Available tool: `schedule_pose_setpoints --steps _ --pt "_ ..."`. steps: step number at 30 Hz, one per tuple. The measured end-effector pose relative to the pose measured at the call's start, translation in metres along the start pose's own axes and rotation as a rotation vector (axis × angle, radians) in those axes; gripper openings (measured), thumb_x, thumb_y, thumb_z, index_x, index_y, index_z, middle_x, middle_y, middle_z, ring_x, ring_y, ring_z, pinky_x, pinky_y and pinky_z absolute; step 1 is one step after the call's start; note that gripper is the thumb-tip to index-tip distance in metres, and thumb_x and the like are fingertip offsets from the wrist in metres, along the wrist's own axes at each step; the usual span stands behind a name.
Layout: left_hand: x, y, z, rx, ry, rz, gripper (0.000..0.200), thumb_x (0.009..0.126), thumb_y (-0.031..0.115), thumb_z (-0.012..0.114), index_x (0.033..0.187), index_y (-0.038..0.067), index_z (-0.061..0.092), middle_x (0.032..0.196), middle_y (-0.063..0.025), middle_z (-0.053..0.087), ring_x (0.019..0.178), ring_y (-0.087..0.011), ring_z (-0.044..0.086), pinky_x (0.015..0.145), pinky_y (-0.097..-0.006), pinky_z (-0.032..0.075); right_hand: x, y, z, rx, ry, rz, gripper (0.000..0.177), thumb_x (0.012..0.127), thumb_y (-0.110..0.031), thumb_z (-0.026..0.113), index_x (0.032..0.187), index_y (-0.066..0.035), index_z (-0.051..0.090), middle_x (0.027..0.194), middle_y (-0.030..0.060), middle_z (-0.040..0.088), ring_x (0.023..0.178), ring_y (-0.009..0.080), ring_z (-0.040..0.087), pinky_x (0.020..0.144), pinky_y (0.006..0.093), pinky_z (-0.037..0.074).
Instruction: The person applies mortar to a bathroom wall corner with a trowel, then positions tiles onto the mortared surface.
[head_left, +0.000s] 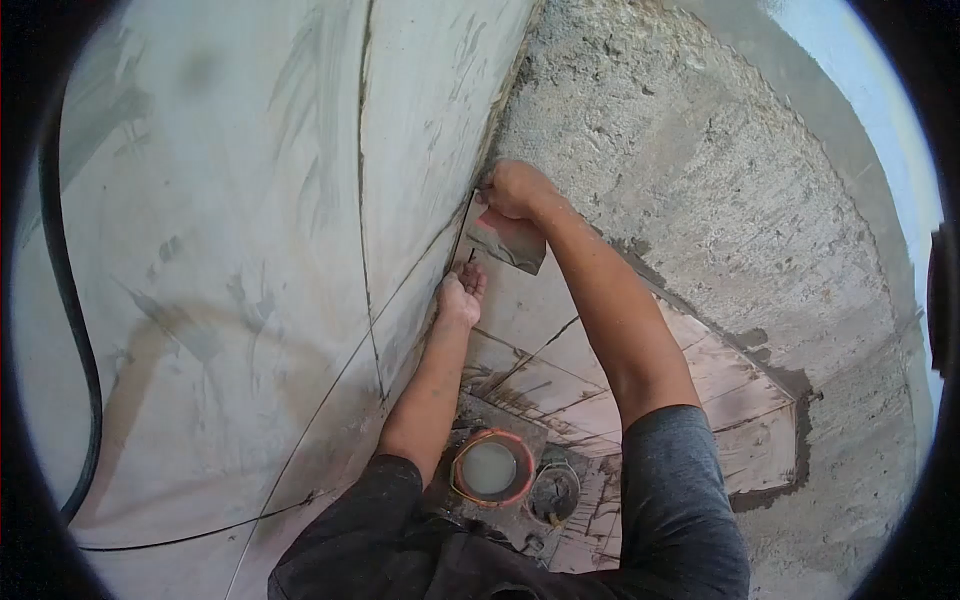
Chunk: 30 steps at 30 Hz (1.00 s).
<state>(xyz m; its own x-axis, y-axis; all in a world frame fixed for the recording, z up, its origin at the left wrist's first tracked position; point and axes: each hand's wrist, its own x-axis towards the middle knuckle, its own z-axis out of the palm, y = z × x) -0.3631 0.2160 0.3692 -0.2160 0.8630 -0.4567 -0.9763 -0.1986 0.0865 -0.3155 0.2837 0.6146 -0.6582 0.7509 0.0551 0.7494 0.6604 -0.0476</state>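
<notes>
In the corner between two walls, my right hand (516, 189) is closed at the upper edge of a small tile piece (510, 243). Grey mortar is smeared over the piece's reddish face. Below it, my left hand (461, 294) is turned palm up with its fingers curled, close to the tiled wall (240, 200). A thin dark thing (472, 256) shows at its fingertips; I cannot make out what it is. Large pale tiles (530, 310) cover the lower part of the right wall, under the two hands.
Rough bare plaster (690, 160) rises above the tiles on the right. An orange-rimmed bucket (525, 470) of cloudy liquid stands below me, beside a smaller dark bucket (555, 492). A black cable (72, 290) hangs at the far left, and a thinner cord (190, 541) runs lower down.
</notes>
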Motion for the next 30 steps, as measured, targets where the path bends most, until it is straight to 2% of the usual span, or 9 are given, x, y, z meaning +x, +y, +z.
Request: schedule_pose_setpoints --steps 3,6,9,15,18,24,26,28,30 --pt "0.017 -0.002 -0.016 0.082 0.008 -0.009 0.017 0.098 0.015 0.042 0.106 0.005 0.053 0.099 -0.0089 0.061 0.080 -0.0203 0.064 0.072 -0.0343 0.059 -0.004 -0.009 -0.006 -0.044 -0.023 0.042 0.026 0.081 -0.027 0.069 0.097 -0.008 0.074 0.096 0.0197 0.070 0.092 0.0366 0.067 0.081 0.0440 0.052" --pt "0.016 -0.003 -0.022 0.188 0.017 -0.016 0.020 0.098 0.012 0.042 0.114 0.006 0.051 0.101 -0.0093 0.061 0.077 -0.0202 0.064 0.070 -0.0344 0.059 -0.013 -0.020 -0.014 -0.090 -0.043 0.054 0.028 0.080 -0.026 0.069 0.098 -0.005 0.073 0.099 0.0192 0.070 0.095 0.0348 0.067 0.083 0.0436 0.053" --pt "0.009 -0.013 -0.021 0.282 0.198 0.086 0.027 0.098 0.009 0.041 0.124 0.010 0.048 0.103 -0.0098 0.061 0.078 -0.0199 0.063 0.067 -0.0331 0.058 -0.013 -0.020 -0.013 -0.122 -0.026 0.053 0.029 0.080 -0.026 0.070 0.097 -0.002 0.072 0.101 0.0189 0.070 0.097 0.0332 0.068 0.083 0.0432 0.054" --pt "0.011 -0.019 -0.046 0.598 0.149 0.147 0.041 0.099 0.009 0.040 0.140 0.015 0.037 0.110 -0.0077 0.059 0.095 -0.0180 0.060 0.075 -0.0357 0.057 -0.018 -0.020 -0.005 -0.139 -0.028 0.066 0.029 0.083 -0.027 0.066 0.098 -0.002 0.072 0.101 0.0185 0.070 0.098 0.0346 0.067 0.084 0.0445 0.053" --pt "0.009 -0.023 -0.054 0.598 0.120 0.137 0.051 0.097 0.007 0.047 0.145 0.020 0.038 0.118 0.0003 0.057 0.099 -0.0140 0.056 0.080 -0.0318 0.052 -0.017 -0.021 -0.001 -0.144 0.000 0.077 0.027 0.084 -0.026 0.065 0.099 -0.005 0.072 0.100 0.0180 0.070 0.097 0.0351 0.067 0.083 0.0449 0.053" --pt "0.004 -0.031 -0.060 0.689 0.125 0.214 0.069 0.094 0.013 0.059 0.154 0.015 0.023 0.138 -0.0105 0.050 0.112 -0.0212 0.055 0.086 -0.0362 0.050 -0.025 -0.001 0.008 -0.107 0.060 -0.021 0.029 0.074 -0.021 0.075 0.100 -0.009 0.072 0.098 0.0165 0.071 0.093 0.0344 0.068 0.079 0.0435 0.056" --pt "0.006 -0.032 -0.066 0.781 -0.014 0.243 0.079 0.091 0.016 0.065 0.155 0.011 0.018 0.147 -0.0153 0.041 0.125 -0.0274 0.050 0.099 -0.0393 0.045 -0.030 0.009 0.006 -0.060 0.111 -0.057 0.033 0.072 -0.020 0.077 0.103 -0.012 0.071 0.097 0.0152 0.071 0.092 0.0349 0.068 0.079 0.0439 0.056" --pt "0.012 -0.031 -0.071 0.859 -0.046 0.291 0.078 0.092 0.012 0.062 0.155 0.011 0.017 0.149 -0.0120 0.038 0.120 -0.0231 0.052 0.089 -0.0345 0.046 -0.033 0.015 -0.002 -0.087 0.028 -0.072 0.028 0.083 -0.024 0.064 0.109 -0.021 0.072 0.100 0.0123 0.070 0.093 0.0337 0.066 0.080 0.0443 0.053" --pt "0.028 -0.037 -0.078 0.937 -0.082 0.338 0.078 0.092 0.007 0.060 0.155 0.012 0.015 0.151 -0.0088 0.036 0.115 -0.0188 0.053 0.080 -0.0296 0.047 -0.043 0.010 -0.009 -0.105 0.041 -0.097 0.032 0.078 -0.023 0.071 0.110 -0.021 0.071 0.099 0.0131 0.070 0.093 0.0346 0.067 0.080 0.0443 0.054"
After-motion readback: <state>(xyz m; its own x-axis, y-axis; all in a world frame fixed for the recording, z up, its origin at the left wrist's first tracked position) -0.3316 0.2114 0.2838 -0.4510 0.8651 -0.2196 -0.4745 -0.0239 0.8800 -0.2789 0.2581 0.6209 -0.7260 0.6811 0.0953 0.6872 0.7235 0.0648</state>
